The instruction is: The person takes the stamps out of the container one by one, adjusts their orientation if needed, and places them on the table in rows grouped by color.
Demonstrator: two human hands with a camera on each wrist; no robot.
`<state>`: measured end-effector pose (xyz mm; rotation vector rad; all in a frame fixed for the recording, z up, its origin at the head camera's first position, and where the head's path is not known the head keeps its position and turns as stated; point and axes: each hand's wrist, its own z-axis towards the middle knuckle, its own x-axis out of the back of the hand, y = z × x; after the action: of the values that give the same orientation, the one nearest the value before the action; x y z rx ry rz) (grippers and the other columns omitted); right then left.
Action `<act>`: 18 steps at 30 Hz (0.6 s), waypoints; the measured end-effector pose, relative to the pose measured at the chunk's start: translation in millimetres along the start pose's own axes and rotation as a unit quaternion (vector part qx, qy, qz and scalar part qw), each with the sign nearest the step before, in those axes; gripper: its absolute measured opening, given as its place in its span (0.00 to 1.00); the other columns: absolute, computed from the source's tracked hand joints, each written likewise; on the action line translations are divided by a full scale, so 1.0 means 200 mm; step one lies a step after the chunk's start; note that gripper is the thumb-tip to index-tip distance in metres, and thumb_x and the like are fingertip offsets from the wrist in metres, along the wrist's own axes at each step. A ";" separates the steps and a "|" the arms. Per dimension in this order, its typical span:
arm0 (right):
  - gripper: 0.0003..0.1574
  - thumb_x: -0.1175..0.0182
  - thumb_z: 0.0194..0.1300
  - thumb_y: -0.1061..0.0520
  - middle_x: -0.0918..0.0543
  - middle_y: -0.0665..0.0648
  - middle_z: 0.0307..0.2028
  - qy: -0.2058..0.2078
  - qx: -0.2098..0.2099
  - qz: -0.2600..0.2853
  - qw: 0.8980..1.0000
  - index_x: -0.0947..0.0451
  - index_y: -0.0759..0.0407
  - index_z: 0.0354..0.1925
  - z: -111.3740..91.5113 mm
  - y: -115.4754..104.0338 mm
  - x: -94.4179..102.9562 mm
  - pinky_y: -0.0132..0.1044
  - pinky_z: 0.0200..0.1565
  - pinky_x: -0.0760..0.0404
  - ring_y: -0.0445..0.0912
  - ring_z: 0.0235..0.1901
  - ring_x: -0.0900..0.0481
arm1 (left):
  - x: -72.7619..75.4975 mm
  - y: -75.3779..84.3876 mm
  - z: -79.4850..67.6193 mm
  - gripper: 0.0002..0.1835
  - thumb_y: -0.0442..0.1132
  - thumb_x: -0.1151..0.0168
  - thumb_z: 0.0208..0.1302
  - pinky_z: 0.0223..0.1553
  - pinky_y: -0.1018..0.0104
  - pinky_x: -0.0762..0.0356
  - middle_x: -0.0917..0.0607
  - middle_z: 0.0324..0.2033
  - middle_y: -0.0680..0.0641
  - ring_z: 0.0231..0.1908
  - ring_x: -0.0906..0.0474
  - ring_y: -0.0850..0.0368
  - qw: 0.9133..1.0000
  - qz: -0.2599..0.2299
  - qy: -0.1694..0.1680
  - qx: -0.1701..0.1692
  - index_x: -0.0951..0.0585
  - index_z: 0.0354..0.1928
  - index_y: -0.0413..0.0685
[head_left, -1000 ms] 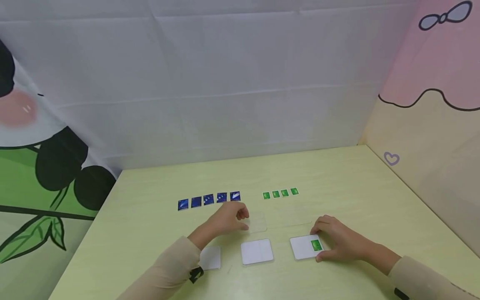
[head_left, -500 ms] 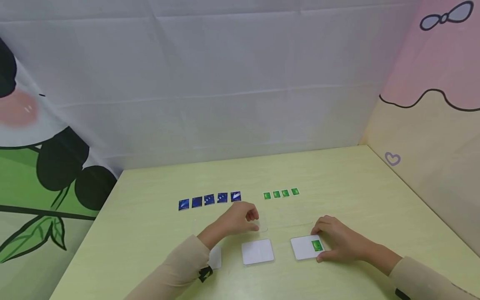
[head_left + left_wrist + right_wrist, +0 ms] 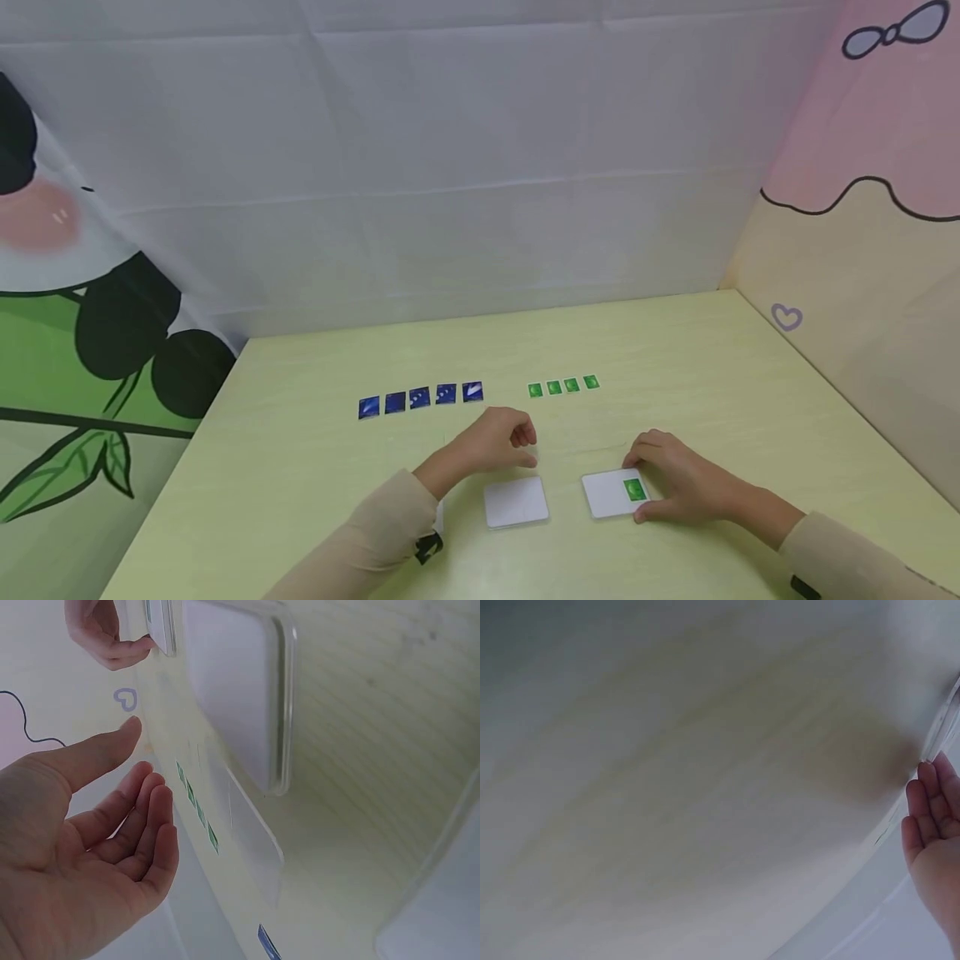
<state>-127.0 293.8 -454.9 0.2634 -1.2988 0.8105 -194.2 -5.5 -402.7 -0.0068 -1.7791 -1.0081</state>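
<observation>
My left hand hovers behind the middle white card stack, its fingers loosely bent and nothing in them. The left wrist view shows this stack sitting in a clear plastic case. At the right, my right hand grips the edges of another white card stack between thumb and fingers. A small green card lies on that stack's right part. The left sleeve mostly hides a third white stack. Right wrist view: my right hand shows only at the edge, the tabletop blurred.
A row of several small dark blue cards lies farther back on the table. To its right is a row of several small green cards. A clear flat plastic piece lies behind the middle stack. White cloth hangs behind.
My left hand has moved right, from behind the gap between the left and middle stacks to behind the middle stack. Its sleeve now covers more of the left stack. The right hand keeps its place.
</observation>
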 end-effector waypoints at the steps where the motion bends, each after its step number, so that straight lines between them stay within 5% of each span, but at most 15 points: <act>1: 0.32 0.30 0.47 0.32 0.23 0.41 0.41 0.001 0.000 -0.001 1.000 0.23 0.50 0.42 0.00 0.00 0.00 0.38 0.47 0.26 0.37 0.44 0.30 | 0.00 0.01 0.00 0.11 0.37 0.28 0.53 0.39 0.74 0.26 0.17 0.34 0.46 0.34 0.27 0.61 1.000 0.002 -0.001 0.000 0.19 0.37 0.41; 18: 0.31 0.30 0.48 0.32 0.23 0.41 0.41 0.005 0.004 -0.003 1.000 0.23 0.50 0.42 0.00 0.00 0.00 0.39 0.48 0.26 0.37 0.44 0.30 | -0.11 0.12 0.07 0.12 0.40 0.29 0.55 0.37 0.77 0.29 0.20 0.30 0.53 0.31 0.30 0.66 1.000 0.020 -0.017 -0.007 0.19 0.37 0.42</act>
<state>-127.3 294.2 -455.8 0.2684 -1.2844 0.8100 -184.5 27.6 -406.8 -0.0674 -1.7956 -0.9973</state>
